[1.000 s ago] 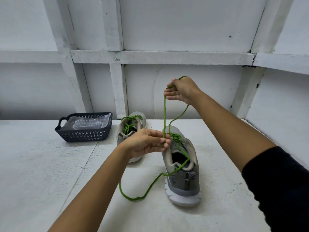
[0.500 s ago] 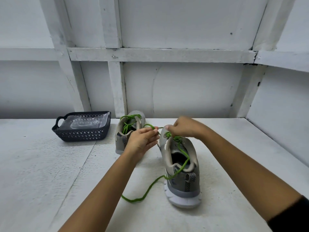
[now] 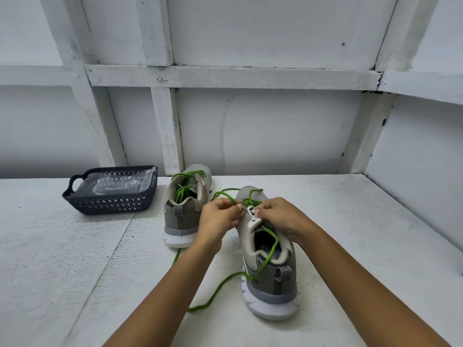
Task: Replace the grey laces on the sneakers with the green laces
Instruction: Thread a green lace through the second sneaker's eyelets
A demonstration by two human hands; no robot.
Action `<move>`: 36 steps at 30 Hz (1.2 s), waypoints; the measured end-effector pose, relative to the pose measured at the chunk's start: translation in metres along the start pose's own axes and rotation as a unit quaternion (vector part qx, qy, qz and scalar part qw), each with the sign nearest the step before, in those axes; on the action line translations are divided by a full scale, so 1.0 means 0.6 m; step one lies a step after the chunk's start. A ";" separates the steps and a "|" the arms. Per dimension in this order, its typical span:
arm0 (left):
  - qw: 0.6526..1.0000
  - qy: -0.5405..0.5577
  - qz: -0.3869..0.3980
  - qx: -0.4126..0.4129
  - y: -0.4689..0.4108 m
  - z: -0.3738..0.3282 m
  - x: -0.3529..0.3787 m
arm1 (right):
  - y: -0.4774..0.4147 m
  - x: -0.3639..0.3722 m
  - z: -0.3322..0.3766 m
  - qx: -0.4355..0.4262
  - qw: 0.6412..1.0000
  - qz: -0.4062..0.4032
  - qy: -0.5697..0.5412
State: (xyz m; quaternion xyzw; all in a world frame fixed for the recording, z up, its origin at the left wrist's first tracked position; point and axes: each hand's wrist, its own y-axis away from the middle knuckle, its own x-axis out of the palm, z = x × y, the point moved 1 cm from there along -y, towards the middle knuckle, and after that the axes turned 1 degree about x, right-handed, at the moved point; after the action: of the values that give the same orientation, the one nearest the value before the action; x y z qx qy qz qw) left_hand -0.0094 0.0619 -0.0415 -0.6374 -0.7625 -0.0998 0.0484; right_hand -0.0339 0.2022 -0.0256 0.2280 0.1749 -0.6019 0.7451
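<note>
- The white tabletop (image 3: 75,271) carries everything, with a white panelled wall (image 3: 275,121) behind it.
- A dark basket (image 3: 110,206) stands at the far left, holding a clear plastic bag (image 3: 117,184).
- The near shoe (image 3: 269,281) stands heel toward the camera, right of centre; the far shoe (image 3: 186,211) stands just beside it to the left, further back, already threaded with a green lace (image 3: 184,189).
- The left hand (image 3: 220,219) and right hand (image 3: 280,216) meet over the near shoe's eyelets.
- The left fingers (image 3: 234,209) are closed, pinching the near shoe's lace (image 3: 269,251); the right fingers (image 3: 259,213) are curled onto the shoe's upper edge, though whether they grip the lace cannot be told.
- That lace loops out past the toe, and another stretch runs through the shoe's opening, over its side and trails across the tabletop.
</note>
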 end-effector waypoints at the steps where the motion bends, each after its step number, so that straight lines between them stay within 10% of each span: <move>1: 1.000 -0.007 -0.002 0.008 0.001 0.000 0.001 | 0.000 0.001 -0.003 -0.001 1.000 -0.002 -0.008; 36: 0.916 -0.352 0.018 0.193 -0.010 -0.003 0.014 | 0.005 0.011 -0.006 -0.012 0.996 -0.042 -0.077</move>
State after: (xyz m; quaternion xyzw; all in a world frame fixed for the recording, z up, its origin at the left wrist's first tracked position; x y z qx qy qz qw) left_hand -0.0167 0.0687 -0.0384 -0.6232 -0.7231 0.2807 -0.0995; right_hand -0.0292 0.1992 -0.0320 0.1645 0.1334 -0.6463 0.7331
